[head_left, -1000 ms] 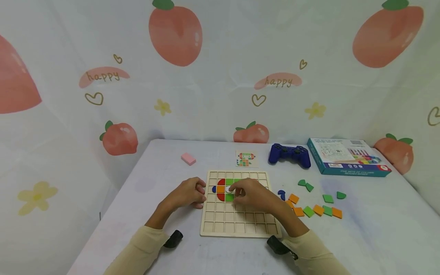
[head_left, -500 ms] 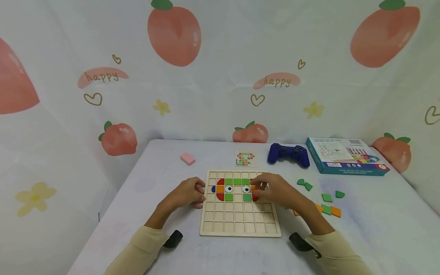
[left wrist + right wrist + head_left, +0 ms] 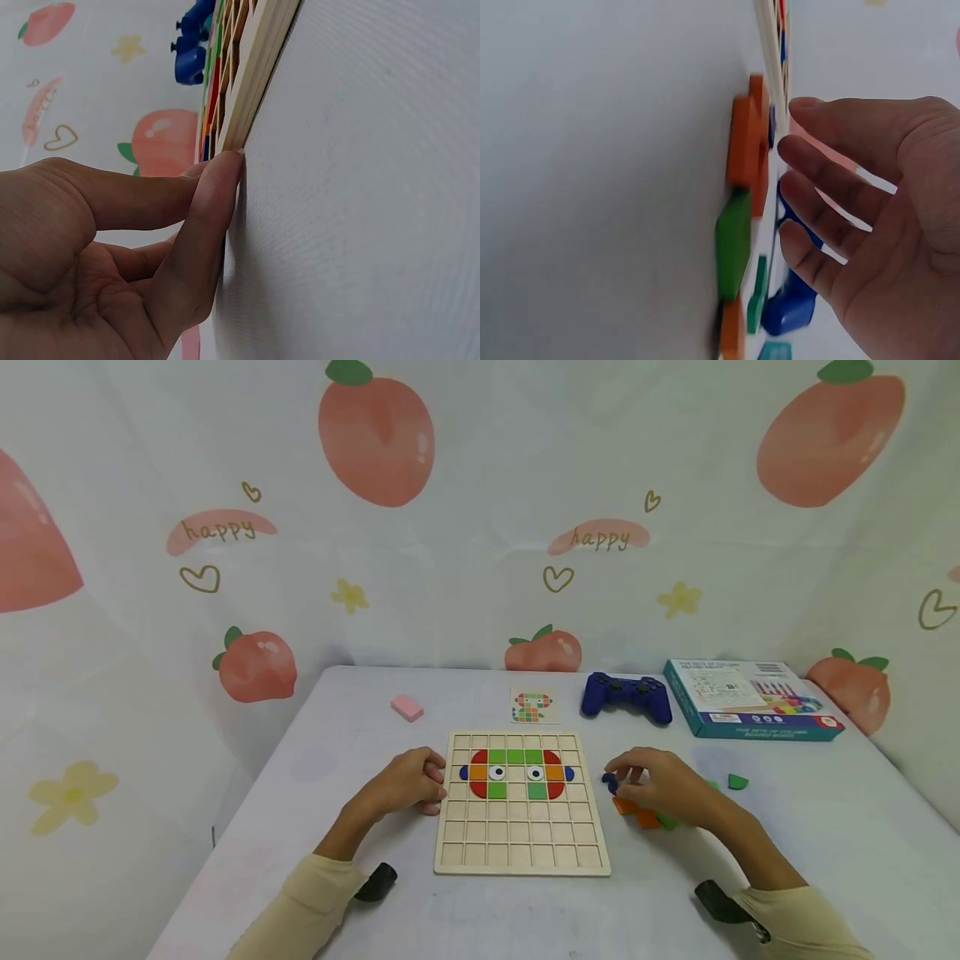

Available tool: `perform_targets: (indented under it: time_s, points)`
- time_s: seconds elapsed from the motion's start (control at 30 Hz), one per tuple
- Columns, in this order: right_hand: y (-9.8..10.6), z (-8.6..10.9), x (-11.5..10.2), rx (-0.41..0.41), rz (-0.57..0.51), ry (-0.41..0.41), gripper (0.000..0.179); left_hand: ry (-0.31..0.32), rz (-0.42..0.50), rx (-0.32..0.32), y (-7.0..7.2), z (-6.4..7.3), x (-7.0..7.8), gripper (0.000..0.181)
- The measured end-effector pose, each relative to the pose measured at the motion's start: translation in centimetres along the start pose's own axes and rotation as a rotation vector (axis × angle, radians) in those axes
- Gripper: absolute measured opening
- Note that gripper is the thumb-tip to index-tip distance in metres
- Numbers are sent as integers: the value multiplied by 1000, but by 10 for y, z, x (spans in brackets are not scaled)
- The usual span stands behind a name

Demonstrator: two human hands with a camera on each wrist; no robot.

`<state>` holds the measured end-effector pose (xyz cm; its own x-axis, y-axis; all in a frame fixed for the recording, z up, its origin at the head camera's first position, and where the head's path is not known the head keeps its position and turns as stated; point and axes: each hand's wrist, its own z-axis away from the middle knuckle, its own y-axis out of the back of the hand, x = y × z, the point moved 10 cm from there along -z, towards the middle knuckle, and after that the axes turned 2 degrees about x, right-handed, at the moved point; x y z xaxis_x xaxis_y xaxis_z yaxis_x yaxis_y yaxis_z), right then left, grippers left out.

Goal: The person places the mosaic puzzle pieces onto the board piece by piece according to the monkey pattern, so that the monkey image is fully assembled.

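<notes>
A wooden grid board (image 3: pixel 522 857) lies on the table, with red, green, orange and blue tiles and two eye discs set in its upper rows. My left hand (image 3: pixel 408 781) is at the board's left edge; in the left wrist view, its fingertips pinch the rim (image 3: pixel 259 71). My right hand (image 3: pixel 663 785) hovers over loose tiles to the right of the board, thumb and fingers apart and nothing between them. By its fingertips are small blue pieces (image 3: pixel 609 782). Orange tiles (image 3: pixel 742 142) and a green tile (image 3: pixel 735 244) lie below it; the hand hides others.
A pattern card (image 3: pixel 535 705) lies behind the board, beside a blue game controller (image 3: pixel 627 696). A boxed set (image 3: pixel 750 700) is at the back right. A pink block (image 3: pixel 407 707) sits back left, and a green quarter-round piece (image 3: pixel 738 782) lies right of my right hand.
My right hand has moved right, off the board to the loose tiles. The orange tile and blue piece at the pattern's right end now show. My left hand stays at the board's edge.
</notes>
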<state>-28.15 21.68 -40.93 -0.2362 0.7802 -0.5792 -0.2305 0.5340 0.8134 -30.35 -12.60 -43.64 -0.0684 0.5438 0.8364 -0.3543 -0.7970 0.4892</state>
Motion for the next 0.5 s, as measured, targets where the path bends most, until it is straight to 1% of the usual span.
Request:
perform_targets:
  time_s: [0.17,0.5]
  points:
    - [3,7,14,-15,-1,-28,34,-6,-1,0,0,-1,-1,43]
    - [10,11,23,-5,57,-16,37,-9,-9,-1,0,-1,-1,44]
